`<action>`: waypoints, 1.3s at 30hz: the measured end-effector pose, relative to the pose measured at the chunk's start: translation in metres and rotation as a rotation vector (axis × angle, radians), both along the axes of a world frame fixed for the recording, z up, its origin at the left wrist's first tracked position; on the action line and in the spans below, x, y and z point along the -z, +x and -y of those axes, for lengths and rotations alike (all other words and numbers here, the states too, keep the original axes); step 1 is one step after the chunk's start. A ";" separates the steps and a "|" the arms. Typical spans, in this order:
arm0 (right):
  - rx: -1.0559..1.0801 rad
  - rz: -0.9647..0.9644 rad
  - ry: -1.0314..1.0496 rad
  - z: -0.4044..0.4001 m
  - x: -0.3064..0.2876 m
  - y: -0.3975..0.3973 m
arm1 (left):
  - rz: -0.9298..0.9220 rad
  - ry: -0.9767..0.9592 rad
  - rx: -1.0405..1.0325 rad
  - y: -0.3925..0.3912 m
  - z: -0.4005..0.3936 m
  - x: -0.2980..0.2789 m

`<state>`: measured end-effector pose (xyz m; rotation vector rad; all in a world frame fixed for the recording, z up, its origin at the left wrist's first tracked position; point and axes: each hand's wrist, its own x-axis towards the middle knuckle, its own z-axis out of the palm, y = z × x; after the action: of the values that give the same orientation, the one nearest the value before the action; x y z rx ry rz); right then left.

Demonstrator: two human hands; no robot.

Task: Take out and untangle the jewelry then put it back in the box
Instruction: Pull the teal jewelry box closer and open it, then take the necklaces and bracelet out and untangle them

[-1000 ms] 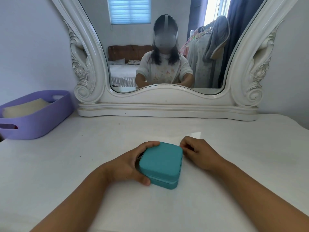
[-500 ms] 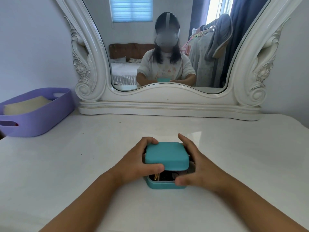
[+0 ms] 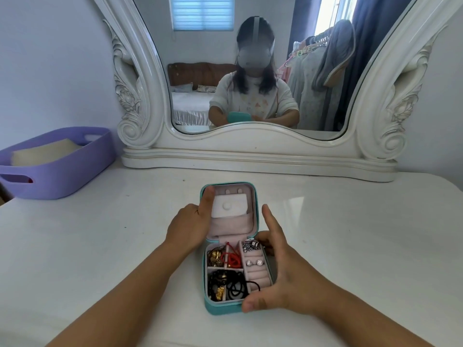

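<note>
Nearest you, your right hand [image 3: 283,284] cupped the right side of the teal jewelry box [image 3: 226,306], thumb pressed against its front right corner, the fingers curved along the right wall and one finger raised clear beside the lid; nothing was pinched in it beyond the box itself. The box rested on the white table [image 3: 100,246], its tray open toward you. In the near left compartment lay black cords [image 3: 231,284] wound about a gold charm [image 3: 220,291]; behind them sat a gold piece [image 3: 215,256] and a red cord [image 3: 232,258], and whether these were knotted together could not be told. The ring rolls on the right carried a pair of stud earrings [image 3: 253,262], with silver pieces [image 3: 249,246] heaped at the hinge end. Beyond the tray, your left hand [image 3: 190,224] held the lid [image 3: 231,211] upright, thumb laid flat on its lining, the fingers hidden behind. Farther off stood the mirror frame [image 3: 255,151] and, to the left, a purple basket [image 3: 62,176]. Judged from this layout, the chief hazards were these: lifting the black cords could drag the charm or neighbouring pieces out with them; the studs, being loose-looking and small, could be flicked onto the table; and releasing the lid could let it fall onto reaching fingers.
</note>
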<state>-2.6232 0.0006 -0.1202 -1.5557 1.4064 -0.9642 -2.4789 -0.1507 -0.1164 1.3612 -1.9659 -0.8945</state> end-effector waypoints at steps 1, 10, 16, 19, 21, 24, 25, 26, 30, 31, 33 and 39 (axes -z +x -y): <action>0.004 0.014 -0.023 -0.001 -0.002 0.002 | 0.034 0.012 0.000 -0.003 0.001 -0.001; 0.105 -0.105 -0.105 -0.003 0.004 0.007 | 0.506 -0.028 -0.072 -0.020 0.012 -0.002; 0.196 -0.010 -0.072 -0.004 -0.002 0.005 | 0.026 -0.205 -0.077 -0.009 0.001 0.002; 0.345 -0.062 -0.143 0.001 0.001 0.001 | -0.208 -0.190 -0.002 -0.002 -0.002 0.001; 0.391 -0.099 -0.173 0.005 0.003 0.001 | -0.263 -0.192 0.026 0.001 -0.006 0.000; 0.433 -0.135 -0.160 0.009 0.005 0.000 | -0.300 -0.169 0.051 0.003 -0.012 0.001; 0.440 -0.136 -0.155 0.011 0.005 -0.001 | -0.297 -0.176 0.039 0.004 -0.013 0.001; 0.446 -0.145 -0.152 0.012 0.006 -0.001 | -0.291 -0.203 0.006 0.004 -0.014 0.001; 0.455 -0.220 -0.165 0.015 0.006 -0.003 | -0.280 -0.430 -0.067 0.011 -0.019 0.002; 0.453 -0.241 -0.174 0.015 0.006 -0.003 | -0.285 -0.469 0.004 0.012 -0.022 0.003; 0.447 -0.291 -0.189 0.014 0.007 -0.003 | -0.236 -0.575 0.191 0.014 -0.029 0.006; 0.471 -0.414 -0.295 0.011 0.003 -0.005 | -0.101 -0.747 0.474 0.011 -0.037 0.005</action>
<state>-2.6283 -0.0105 -0.1232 -1.7448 2.0614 -1.2130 -2.4675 -0.1141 -0.1218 0.4293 -2.2435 -0.3227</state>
